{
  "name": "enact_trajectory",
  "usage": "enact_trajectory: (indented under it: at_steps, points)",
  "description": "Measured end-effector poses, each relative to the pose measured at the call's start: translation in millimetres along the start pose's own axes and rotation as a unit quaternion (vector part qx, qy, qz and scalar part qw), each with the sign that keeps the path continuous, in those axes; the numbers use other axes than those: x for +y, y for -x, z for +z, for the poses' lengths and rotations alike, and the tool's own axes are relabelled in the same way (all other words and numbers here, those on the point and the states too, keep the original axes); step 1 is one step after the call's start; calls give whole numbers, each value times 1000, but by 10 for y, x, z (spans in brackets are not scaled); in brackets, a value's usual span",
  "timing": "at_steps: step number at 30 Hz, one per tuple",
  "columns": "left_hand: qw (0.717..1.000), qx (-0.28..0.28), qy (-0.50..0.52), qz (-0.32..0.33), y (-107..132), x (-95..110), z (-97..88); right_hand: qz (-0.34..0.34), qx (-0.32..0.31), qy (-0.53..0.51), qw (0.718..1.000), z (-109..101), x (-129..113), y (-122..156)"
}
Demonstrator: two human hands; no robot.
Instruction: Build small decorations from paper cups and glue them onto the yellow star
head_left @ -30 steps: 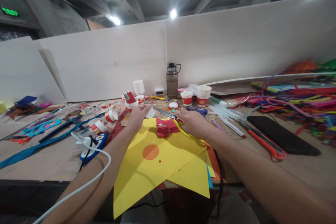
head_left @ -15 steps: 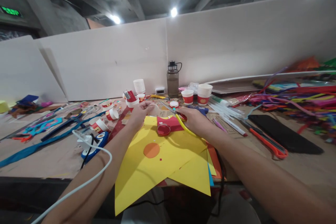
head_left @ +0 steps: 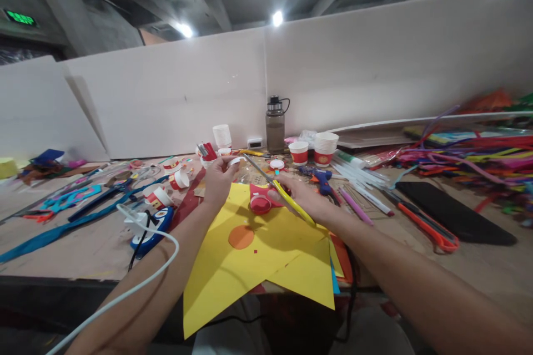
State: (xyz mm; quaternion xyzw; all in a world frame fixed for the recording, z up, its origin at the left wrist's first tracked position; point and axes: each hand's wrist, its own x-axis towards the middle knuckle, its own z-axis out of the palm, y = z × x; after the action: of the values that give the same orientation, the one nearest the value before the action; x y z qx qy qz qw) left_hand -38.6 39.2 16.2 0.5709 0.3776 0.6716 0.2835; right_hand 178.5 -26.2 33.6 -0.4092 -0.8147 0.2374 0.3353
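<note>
In the head view, my left hand [head_left: 220, 178] pinches a small curved strip of white paper [head_left: 236, 161] between thumb and fingers. My right hand [head_left: 303, 195] is closed round the yellow handles of a pair of scissors [head_left: 259, 168]. Their blades point away and to the left, their tips close to the strip; whether they touch it I cannot tell. Below both hands lies yellow paper [head_left: 250, 260] cut with pointed ends. On it are an orange circle [head_left: 241, 237] and a red piece with a round end [head_left: 260, 203], partly hidden by my right hand.
Paper cups [head_left: 326, 147], a water bottle [head_left: 275, 127] and a blue glue gun [head_left: 321, 180] stand or lie beyond my hands. On the right are a cutter knife [head_left: 428, 227], a black phone [head_left: 453, 212] and pipe cleaners. A white cable [head_left: 166, 258] crosses my left forearm.
The scissors have turned in my right hand, their yellow handle swinging to the right and the blades pointing more forward. The white strip in my left hand now shows as a shorter curve.
</note>
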Motion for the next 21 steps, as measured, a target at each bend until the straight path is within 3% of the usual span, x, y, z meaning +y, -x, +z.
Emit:
enact_trajectory:
  at_steps: [4, 9, 21]
  points:
    - [1000, 22, -11, 8, -1, 6, 0, 50, -30, -54, 997, 20, -91, 63]
    - [1000, -4, -15, 26, 32, 0, 14, 138, -88, -112, 980, 67, -109, 100]
    - [999, -6, -17, 36, 47, -2, 23, 154, -78, -128, 977, 75, -149, 94]
